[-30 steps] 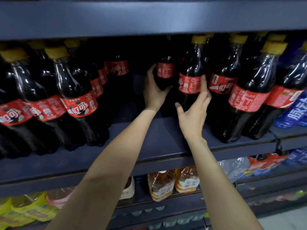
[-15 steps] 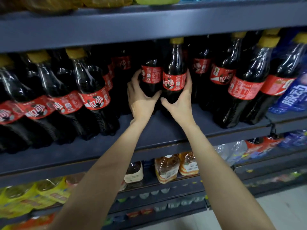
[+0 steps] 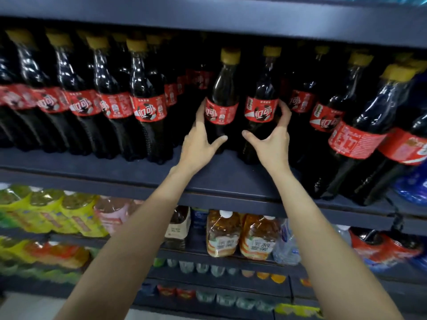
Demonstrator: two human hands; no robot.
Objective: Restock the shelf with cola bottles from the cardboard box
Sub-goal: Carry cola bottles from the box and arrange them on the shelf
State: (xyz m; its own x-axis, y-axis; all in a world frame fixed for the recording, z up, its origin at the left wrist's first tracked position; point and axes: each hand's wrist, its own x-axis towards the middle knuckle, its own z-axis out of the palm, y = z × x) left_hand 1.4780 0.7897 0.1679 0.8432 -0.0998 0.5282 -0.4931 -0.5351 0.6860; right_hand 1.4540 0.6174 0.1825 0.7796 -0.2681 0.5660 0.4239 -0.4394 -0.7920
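Cola bottles (image 3: 220, 105) between crowded neighbouring rows (image 3: 97, 102)

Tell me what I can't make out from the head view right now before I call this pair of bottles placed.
- Cardboard box: not in the head view at all.
- Left hand fingers: hidden behind the left cola bottle.
- Base of the right cola bottle: covered by the right hand, so its seating on the shelf is unclear.
- Back rows: dark, uncountable.
- Lower-left yellow packs: blurred, labels unreadable.
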